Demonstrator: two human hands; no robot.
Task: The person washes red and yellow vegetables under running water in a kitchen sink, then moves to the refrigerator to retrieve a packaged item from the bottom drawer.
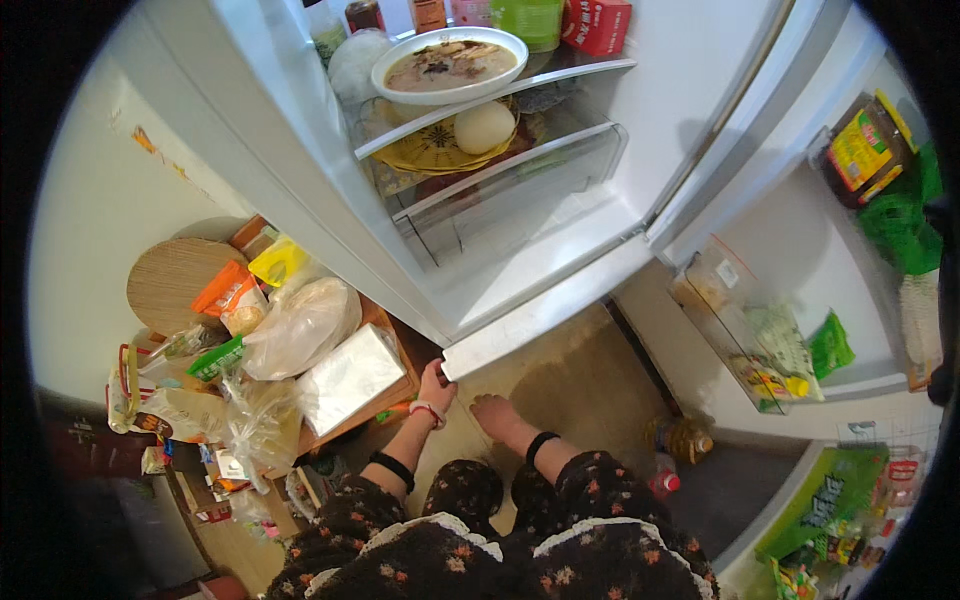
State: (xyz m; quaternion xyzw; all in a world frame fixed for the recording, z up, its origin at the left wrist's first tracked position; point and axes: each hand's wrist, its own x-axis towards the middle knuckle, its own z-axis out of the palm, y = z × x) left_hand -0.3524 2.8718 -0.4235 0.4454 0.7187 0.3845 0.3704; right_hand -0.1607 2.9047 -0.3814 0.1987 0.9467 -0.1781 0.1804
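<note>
My left hand (pixel 437 386), with a red-and-white band at the wrist, is at the lower left corner of an open refrigerator (pixel 540 304); its fingertips touch or nearly touch the white edge there. Whether they grip it, I cannot tell. To its right, my right hand (pixel 493 415) hangs above the floor, fingers loosely curled, with nothing visible in it. Inside, a white dish of brown soup (pixel 450 67) stands on the upper glass shelf. Beneath it, a large pale round item (pixel 484 127) sits on a yellow woven basket (pixel 420 154). A transparent drawer (pixel 517 187) is lowest.
At the left, a wooden table (pixel 409 375) bears a white box (pixel 351 379), plastic bags (pixel 304 330) and a round wooden board (pixel 176 281). The open refrigerator door (pixel 795 277) at the right holds bagged food and a jar (pixel 866 154). Bottles (pixel 679 439) stand below it.
</note>
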